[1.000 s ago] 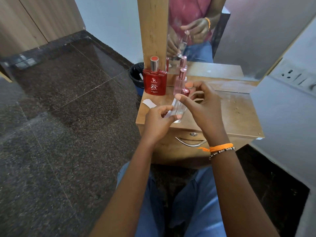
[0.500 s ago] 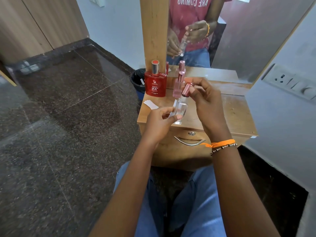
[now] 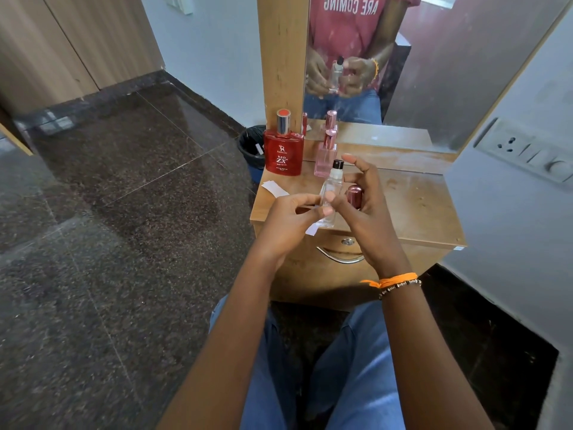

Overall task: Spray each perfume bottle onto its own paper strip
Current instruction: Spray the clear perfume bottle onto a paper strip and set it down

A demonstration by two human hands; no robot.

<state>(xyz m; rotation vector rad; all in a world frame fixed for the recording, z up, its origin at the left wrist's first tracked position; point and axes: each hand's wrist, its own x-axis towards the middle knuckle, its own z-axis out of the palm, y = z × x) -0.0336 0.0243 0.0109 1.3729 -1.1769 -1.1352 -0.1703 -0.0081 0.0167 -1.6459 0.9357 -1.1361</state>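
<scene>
Over the wooden bench [image 3: 412,209], the left hand [image 3: 286,221] pinched a clear perfume bottle [image 3: 331,197] and a paper strip [image 3: 312,228]. The right hand [image 3: 366,212] curled around the bottle's pink cap [image 3: 355,195], its thumb against the glass.

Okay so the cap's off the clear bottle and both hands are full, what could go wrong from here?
1. The right hand holds the pink cap while its thumb also steadies the clear bottle; the cap may slip and roll off the table.
2. The left hand grips both the bottle and the paper strip, which sits low, so the spray may miss it.
3. Where the nozzle faces cannot be told.
</scene>
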